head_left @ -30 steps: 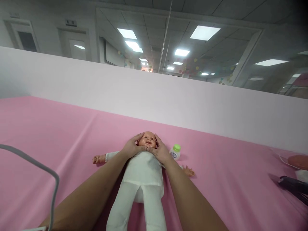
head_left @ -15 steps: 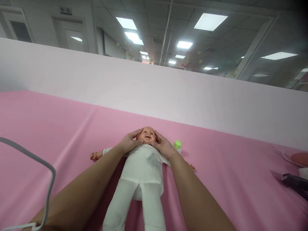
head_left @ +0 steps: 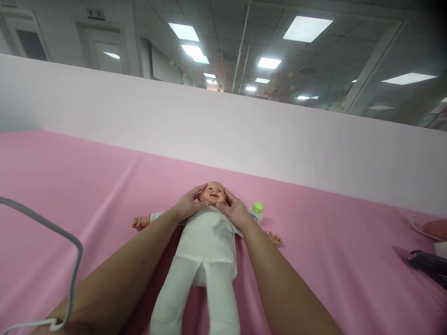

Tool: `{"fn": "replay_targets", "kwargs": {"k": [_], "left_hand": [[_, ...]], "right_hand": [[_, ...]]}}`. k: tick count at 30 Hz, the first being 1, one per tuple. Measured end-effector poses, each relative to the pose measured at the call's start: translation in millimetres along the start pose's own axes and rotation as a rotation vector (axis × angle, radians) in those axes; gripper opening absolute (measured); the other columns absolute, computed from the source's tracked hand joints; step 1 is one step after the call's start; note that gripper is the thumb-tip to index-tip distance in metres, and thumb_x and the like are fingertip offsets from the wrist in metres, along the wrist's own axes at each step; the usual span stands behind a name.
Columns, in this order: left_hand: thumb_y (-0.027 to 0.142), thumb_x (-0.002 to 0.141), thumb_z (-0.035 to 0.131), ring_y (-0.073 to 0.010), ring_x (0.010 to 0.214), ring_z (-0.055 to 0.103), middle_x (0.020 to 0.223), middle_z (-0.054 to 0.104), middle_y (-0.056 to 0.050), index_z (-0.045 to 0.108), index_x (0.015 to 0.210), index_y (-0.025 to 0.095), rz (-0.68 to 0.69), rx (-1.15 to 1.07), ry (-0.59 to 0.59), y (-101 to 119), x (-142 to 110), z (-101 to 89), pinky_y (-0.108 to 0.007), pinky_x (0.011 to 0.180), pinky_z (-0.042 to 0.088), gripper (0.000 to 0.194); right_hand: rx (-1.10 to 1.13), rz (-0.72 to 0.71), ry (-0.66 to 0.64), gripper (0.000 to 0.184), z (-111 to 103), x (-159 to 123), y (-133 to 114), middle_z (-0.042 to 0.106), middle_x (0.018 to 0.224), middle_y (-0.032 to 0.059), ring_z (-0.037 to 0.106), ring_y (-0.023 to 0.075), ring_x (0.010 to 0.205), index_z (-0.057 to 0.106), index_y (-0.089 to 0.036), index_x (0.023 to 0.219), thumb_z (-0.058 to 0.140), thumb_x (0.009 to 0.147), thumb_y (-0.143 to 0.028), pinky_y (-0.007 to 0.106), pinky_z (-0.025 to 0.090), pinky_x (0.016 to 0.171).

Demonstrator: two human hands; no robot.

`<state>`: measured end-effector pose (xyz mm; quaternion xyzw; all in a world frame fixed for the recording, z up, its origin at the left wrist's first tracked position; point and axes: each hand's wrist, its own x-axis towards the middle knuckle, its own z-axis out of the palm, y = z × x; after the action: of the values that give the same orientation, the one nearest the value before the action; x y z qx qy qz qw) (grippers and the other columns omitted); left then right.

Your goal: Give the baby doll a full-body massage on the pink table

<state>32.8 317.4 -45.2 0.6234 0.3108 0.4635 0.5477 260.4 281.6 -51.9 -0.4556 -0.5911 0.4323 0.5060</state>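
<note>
A baby doll (head_left: 209, 237) in a white top and trousers lies on its back, its arms spread and its head at the far end. My left hand (head_left: 192, 204) cups the left side of the doll's head, with the thumb at the chin. On the other side my right hand (head_left: 236, 208) holds the head in the same way, fingers along the side and thumb near the chin. Just right of my right hand stands a small clear bottle (head_left: 257, 212) with a green cap, partly hidden by my wrist.
Pink sheeting (head_left: 314, 242) covers the surface, with a white wall (head_left: 223, 125) along its far edge. A black object (head_left: 428, 263) and a clear dish (head_left: 435, 228) with something reddish lie at the right. A grey cable (head_left: 52, 228) loops across the lower left.
My right hand and forearm have shifted slightly left, with the thumb closer to the doll's chin. More of the bottle and the doll's hand beside my forearm shows.
</note>
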Motion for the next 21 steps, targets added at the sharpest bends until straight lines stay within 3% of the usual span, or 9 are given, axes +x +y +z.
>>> {"fn": "replay_targets", "kwargs": {"k": [3, 8, 16, 21], "left_hand": [[0.044, 0.061, 0.097, -0.0377, 0.13, 0.062, 0.144, 0.064, -0.017, 0.053, 0.151, 0.024, 0.012, 0.186, 0.077, -1.8, 0.1, 3.9, -0.052, 0.108, 0.051, 0.102], [0.047, 0.061, 0.096, -0.0366, 0.122, 0.067, 0.138, 0.068, -0.014, 0.058, 0.146, 0.025, 0.05, 0.328, 0.128, -0.1, -1.5, 8.4, -0.051, 0.107, 0.051, 0.095], [0.048, 0.065, 0.092, -0.0377, 0.13, 0.061, 0.142, 0.066, -0.014, 0.06, 0.145, 0.024, 0.056, 0.17, 0.098, -2.8, 0.3, 4.0, -0.05, 0.11, 0.048, 0.089], [0.059, 0.077, 0.083, -0.0377, 0.143, 0.051, 0.157, 0.053, -0.017, 0.047, 0.157, 0.022, 0.038, 0.138, -0.015, -3.6, 2.6, -1.7, -0.053, 0.118, 0.04, 0.095]], "right_hand": [[-0.049, 0.001, 0.051, 0.114, 5.2, 1.3, 2.1, 0.054, 0.156, 0.0095, 0.056, 0.0309, 0.139, 0.036, -0.028, 0.161, 0.095, 0.065, -0.047, 0.05, 0.04, 0.12], [-0.064, 0.0, 0.069, 0.112, 6.1, 2.8, 4.6, 0.057, 0.153, 0.0099, 0.059, 0.0314, 0.136, 0.041, -0.028, 0.159, 0.095, 0.063, -0.048, 0.05, 0.043, 0.118], [-0.067, -0.038, 0.012, 0.088, -1.6, 2.8, 4.1, 0.048, 0.161, 0.0034, 0.048, 0.0271, 0.147, 0.042, -0.03, 0.158, 0.082, 0.082, -0.048, 0.047, 0.034, 0.125], [-0.019, -0.026, -0.089, 0.082, -10.7, 5.4, 7.3, 0.047, 0.162, -0.0007, 0.045, 0.0243, 0.149, 0.039, -0.033, 0.159, 0.076, 0.087, -0.05, 0.045, 0.03, 0.127]]}}
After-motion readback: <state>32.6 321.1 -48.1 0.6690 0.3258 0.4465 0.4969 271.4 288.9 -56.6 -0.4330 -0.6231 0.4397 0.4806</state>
